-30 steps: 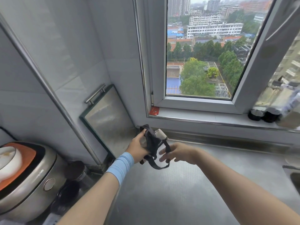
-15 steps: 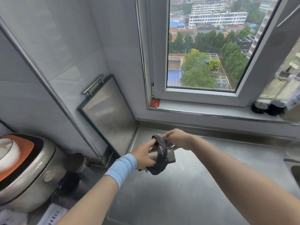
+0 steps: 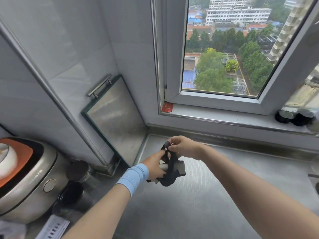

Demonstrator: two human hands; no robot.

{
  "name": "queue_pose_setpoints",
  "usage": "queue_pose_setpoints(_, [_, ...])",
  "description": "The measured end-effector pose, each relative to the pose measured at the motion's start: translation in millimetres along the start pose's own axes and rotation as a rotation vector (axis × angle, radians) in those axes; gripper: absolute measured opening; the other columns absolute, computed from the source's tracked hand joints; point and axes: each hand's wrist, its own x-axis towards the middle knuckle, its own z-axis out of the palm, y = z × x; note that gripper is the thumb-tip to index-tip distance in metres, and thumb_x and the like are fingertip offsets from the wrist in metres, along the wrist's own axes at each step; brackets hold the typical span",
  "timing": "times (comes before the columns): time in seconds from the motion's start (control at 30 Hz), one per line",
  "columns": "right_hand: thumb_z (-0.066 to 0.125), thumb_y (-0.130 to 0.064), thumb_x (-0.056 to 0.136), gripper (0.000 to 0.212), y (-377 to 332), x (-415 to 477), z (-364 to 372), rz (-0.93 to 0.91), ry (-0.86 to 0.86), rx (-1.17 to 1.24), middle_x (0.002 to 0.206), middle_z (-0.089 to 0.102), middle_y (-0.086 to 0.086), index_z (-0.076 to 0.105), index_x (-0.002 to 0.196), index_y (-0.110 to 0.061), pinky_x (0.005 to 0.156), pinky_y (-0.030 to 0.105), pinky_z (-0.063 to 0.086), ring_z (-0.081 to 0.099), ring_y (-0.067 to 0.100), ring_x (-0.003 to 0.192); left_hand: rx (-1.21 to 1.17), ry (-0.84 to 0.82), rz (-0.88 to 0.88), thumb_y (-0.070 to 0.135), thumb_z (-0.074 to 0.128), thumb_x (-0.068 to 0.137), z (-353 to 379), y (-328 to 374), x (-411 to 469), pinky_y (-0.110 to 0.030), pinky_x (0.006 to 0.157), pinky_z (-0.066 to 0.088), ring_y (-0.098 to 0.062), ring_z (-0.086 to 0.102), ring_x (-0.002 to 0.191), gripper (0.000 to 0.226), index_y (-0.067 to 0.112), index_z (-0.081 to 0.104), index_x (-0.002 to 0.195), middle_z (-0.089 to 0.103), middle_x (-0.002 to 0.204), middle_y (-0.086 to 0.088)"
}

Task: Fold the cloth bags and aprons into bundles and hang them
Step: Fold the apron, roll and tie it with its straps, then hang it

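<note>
A small rolled grey cloth bundle with a dark strap wound round it is held above the steel counter. My left hand, with a light blue wristband, grips the bundle from the left. My right hand is just above it and pinches the upper end of the dark strap between thumb and fingers. A loop of strap hangs below the bundle. How the cloth is folded inside is hidden by my hands.
A steel board with a bar handle leans in the corner. A rice cooker and dark jars stand at the left. Dark lidded containers sit on the window sill. A sink edge shows at the right.
The bundle came nearer and lower over the counter. My right hand moved from below the strap to above it and now pinches its top end; the strap lies wound round the bundle.
</note>
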Motion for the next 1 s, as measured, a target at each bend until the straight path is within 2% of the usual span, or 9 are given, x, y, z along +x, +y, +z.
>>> queue_pose_setpoints(0.13, [0.043,0.001,0.089,0.042,0,4,2,-0.056,0.211,-0.192,0.079,0.067,0.006,0.048,0.111,-0.034,0.062,0.032,0.054,0.061,0.018,0.067,-0.023,0.015,0.021,0.030,0.070,0.071,-8,1,0,-0.046,0.058,0.060,-0.032,0.066,0.083,0.063,0.044,0.035,0.121,0.058,0.111,0.002])
queue_pose_setpoints(0.27, [0.034,0.010,0.077,0.054,-11,9,7,-0.154,0.265,-0.387,0.088,0.062,0.002,0.062,0.095,-0.032,0.060,0.027,0.048,0.056,0.019,0.072,-0.070,0.011,-0.002,0.025,0.069,0.073,-15,0,-2,-0.042,0.052,0.059,-0.035,0.066,0.087,0.079,0.055,0.025,0.131,0.054,0.110,0.009])
queue_pose_setpoints(0.43, [0.055,-0.017,0.078,0.025,-24,8,12,-0.125,0.227,-0.488,0.091,0.072,-0.007,0.077,0.084,-0.026,0.061,0.019,0.048,0.064,0.008,0.079,-0.115,0.025,-0.009,0.017,0.061,0.073,-25,-5,-8,-0.036,0.046,0.052,-0.033,0.059,0.071,0.049,0.052,0.038,0.098,0.053,0.109,-0.002])
queue_pose_setpoints(0.57, [0.071,-0.030,0.081,0.014,-30,7,14,-0.140,0.169,-0.671,0.074,0.067,-0.002,0.073,0.070,-0.021,0.061,0.030,0.051,0.059,0.013,0.066,-0.104,0.049,-0.030,0.015,0.066,0.070,-31,-7,-16,-0.045,0.047,0.058,-0.040,0.065,0.072,0.055,0.042,0.035,0.107,0.054,0.107,0.003])
queue_pose_setpoints(0.67, [0.067,-0.030,0.088,0.021,-42,6,15,-0.171,0.225,-0.583,0.076,0.059,-0.003,0.063,0.068,-0.023,0.058,0.025,0.041,0.052,0.010,0.066,-0.120,0.059,-0.077,0.012,0.069,0.072,-33,-7,-22,-0.032,0.048,0.053,-0.025,0.061,0.071,0.069,0.041,0.024,0.117,0.057,0.109,0.004])
queue_pose_setpoints(0.77, [0.061,-0.031,0.090,0.015,-58,7,18,-0.260,0.245,-0.657,0.094,0.057,0.000,0.066,0.079,-0.023,0.072,0.029,0.043,0.056,0.017,0.086,0.019,0.027,-0.072,0.019,0.070,0.071,-36,-6,-25,-0.035,0.067,0.058,-0.023,0.064,0.088,0.052,0.031,0.039,0.112,0.061,0.109,0.004])
queue_pose_setpoints(0.83, [0.055,-0.029,0.094,0.020,-68,8,24,-0.235,0.240,-0.647,0.086,0.059,0.000,0.066,0.082,-0.017,0.068,0.028,0.040,0.055,0.016,0.080,0.044,0.044,-0.049,0.024,0.070,0.068,-39,-4,-27,-0.037,0.068,0.059,-0.023,0.067,0.087,0.044,0.031,0.049,0.106,0.064,0.103,0.004])
queue_pose_setpoints(0.93, [0.044,-0.028,0.099,0.029,-77,10,27,-0.170,0.302,-0.379,0.072,0.050,0.002,0.052,0.076,-0.011,0.066,0.033,0.039,0.049,0.019,0.072,-0.025,0.138,-0.008,0.027,0.075,0.064,-49,-1,-33,-0.034,0.060,0.059,-0.025,0.068,0.081,0.044,0.035,0.053,0.102,0.062,0.099,0.006])
queue_pose_setpoints(1.0, [0.041,-0.034,0.100,0.034,-81,13,26,-0.136,0.339,-0.196,0.076,0.052,0.004,0.054,0.083,-0.007,0.077,0.039,0.048,0.053,0.021,0.077,0.011,0.139,0.009,0.025,0.076,0.066,-55,-3,-35,-0.033,0.071,0.058,-0.023,0.064,0.088,0.052,0.034,0.052,0.111,0.062,0.105,0.004])
